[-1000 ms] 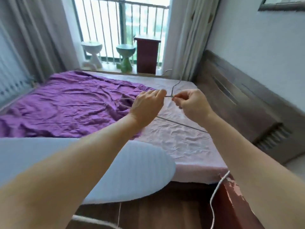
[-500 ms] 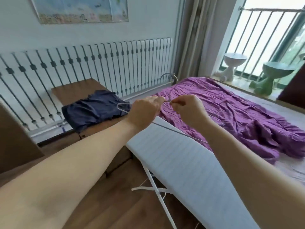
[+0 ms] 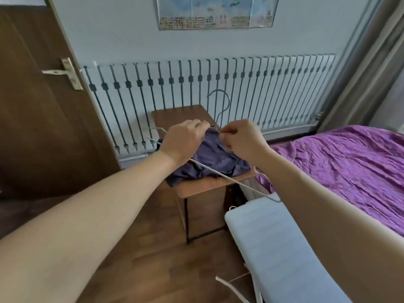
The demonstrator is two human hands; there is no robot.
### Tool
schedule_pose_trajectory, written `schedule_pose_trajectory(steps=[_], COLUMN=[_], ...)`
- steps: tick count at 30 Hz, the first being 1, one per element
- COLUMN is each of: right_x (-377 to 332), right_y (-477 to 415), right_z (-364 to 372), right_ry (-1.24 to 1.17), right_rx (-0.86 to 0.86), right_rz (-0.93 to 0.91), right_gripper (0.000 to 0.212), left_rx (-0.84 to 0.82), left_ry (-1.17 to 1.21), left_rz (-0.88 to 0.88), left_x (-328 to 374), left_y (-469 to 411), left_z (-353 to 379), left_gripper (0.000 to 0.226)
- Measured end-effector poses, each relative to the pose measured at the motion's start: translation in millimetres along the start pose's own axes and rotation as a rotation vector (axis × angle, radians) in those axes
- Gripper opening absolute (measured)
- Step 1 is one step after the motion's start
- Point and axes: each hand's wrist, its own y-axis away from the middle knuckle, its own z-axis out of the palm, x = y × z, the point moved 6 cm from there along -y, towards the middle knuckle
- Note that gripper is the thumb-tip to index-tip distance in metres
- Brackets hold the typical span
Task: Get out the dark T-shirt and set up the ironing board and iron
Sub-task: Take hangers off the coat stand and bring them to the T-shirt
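A dark blue T-shirt [image 3: 209, 159] lies crumpled on a small wooden side table [image 3: 175, 115]. Above it I hold a thin wire hanger [image 3: 220, 174], its hook up against the railing. My left hand [image 3: 183, 141] pinches the hanger's neck from the left, and my right hand [image 3: 240, 138] pinches it from the right, fingertips nearly touching. The ironing board [image 3: 275, 248], with its pale blue cover, stands open at the lower right, under my right forearm. No iron is in view.
A bed with a purple sheet [image 3: 349, 169] fills the right side. A railed wall panel [image 3: 196, 88] runs behind the table. A brown door [image 3: 39, 106] with a metal handle stands at the left. A white cord [image 3: 231, 289] lies on the wooden floor.
My view has swung left from the bed and window to the side table and door. Both hands kept their grip on the hanger, which now hangs over the dark T-shirt.
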Motion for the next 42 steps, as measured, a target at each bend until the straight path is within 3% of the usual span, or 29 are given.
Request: schedule_pose_trajectory(steps=[4,13,19,23,29,42], right_x=[-9,-37,-55,-49,-14,98], right_y=[-70,-211,-330,-387,-455,-588], right_z=[32,116,190,216,245,335], right_ry=[-0.019,-0.009,0.104,0.150,0.160,0.026], right_rx=[-0.097,-0.195,-0.065,-0.012,0.061,0.117], right_rz=[-0.027,-0.047,0.039,0.147,0.356,0.609], right_gripper=[0.011,0.016,0.019,0.020,0.019,0.015], left_rx=[-0.086,-0.183,-0.271,-0.268,-0.340,-0.586], left_ry=[-0.054,-0.117,-0.063,0.025,0.147,0.177], left_rz=[-0.071,-0.142,-0.069,-0.020,0.092,0.237], left_x=[-61,-213,-348,-401,-447,-526], left_y=[-16,-54,-95,-123,-164,-206], left_z=[25,80,151,197,281,491], left_gripper=[0.014,0.015,0.021,0.018,0.021,0.031])
